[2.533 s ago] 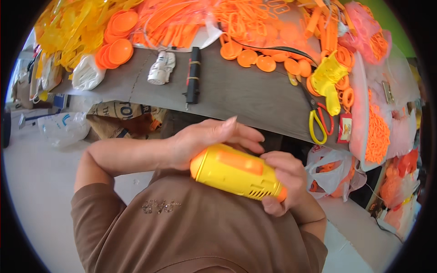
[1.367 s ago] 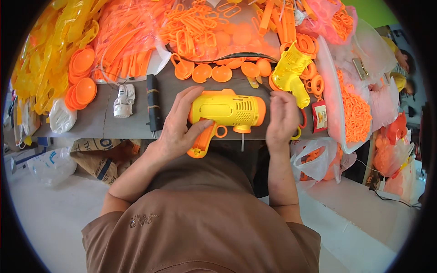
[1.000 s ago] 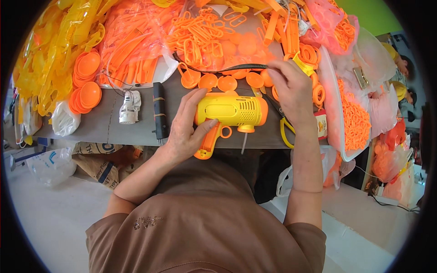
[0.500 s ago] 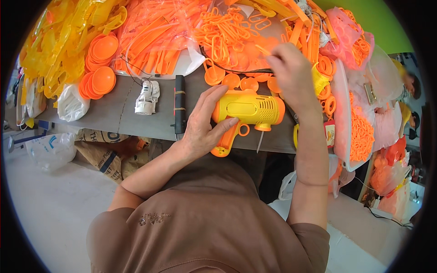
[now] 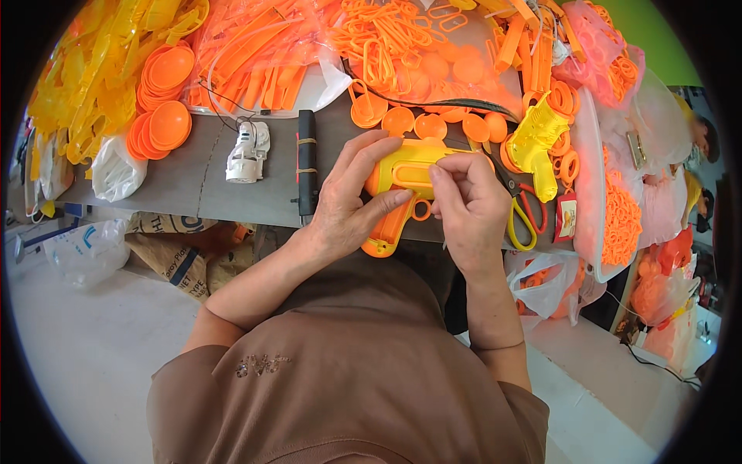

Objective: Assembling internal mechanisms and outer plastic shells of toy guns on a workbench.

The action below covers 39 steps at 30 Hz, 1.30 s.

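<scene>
A yellow and orange toy gun (image 5: 408,176) lies on its side near the table's front edge, its orange grip pointing toward me. My left hand (image 5: 344,193) is wrapped round its left end, thumb on the near side and fingers over the far side. Over the toy's right part, my right hand (image 5: 473,207) has its thumb and index finger pinched together against the yellow casing. Whatever those fingertips hold is too small or hidden to make out. That hand also covers much of the toy's right end.
Orange round cups (image 5: 430,126) line the table behind the toy. Scissors (image 5: 522,220) and a yellow shell part (image 5: 539,131) lie to the right. A black bar (image 5: 307,170) and a white mechanism (image 5: 247,155) sit to the left. Piled orange loops (image 5: 379,39) are at the back.
My right hand has come back from the orange parts behind and down onto the toy gun, its fingers pinched. The left hand keeps its hold. The yellow shell and scissors are now uncovered.
</scene>
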Tool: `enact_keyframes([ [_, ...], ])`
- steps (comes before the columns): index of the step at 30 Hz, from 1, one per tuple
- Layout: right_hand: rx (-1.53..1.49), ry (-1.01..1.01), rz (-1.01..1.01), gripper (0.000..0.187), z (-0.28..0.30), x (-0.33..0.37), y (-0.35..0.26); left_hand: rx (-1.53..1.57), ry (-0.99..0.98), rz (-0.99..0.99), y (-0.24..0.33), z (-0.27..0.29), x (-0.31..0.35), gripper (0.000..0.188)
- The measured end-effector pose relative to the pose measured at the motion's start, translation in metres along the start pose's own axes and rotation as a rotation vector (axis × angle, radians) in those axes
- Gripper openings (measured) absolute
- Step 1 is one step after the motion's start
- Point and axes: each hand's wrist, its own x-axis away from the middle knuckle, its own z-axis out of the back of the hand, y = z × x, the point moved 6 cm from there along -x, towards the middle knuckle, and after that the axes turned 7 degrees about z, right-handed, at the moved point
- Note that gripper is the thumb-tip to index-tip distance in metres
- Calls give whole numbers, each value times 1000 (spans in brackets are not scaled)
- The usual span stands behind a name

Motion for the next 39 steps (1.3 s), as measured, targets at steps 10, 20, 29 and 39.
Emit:
enact_keyframes([
  [10,454,-84,271,12,0,-9,-28,71,14,35,-1,-1,0,40],
  [20,416,-66,316,19,4,9,-31,169,-13,91,-7,-3,3,27],
  [29,332,500,-111,13,154,14,50,196,-36,113,-6,-1,8,34],
  [39,786,-78,260,21,72,-11,25,191,-25,109,-9,0,12,36],
])
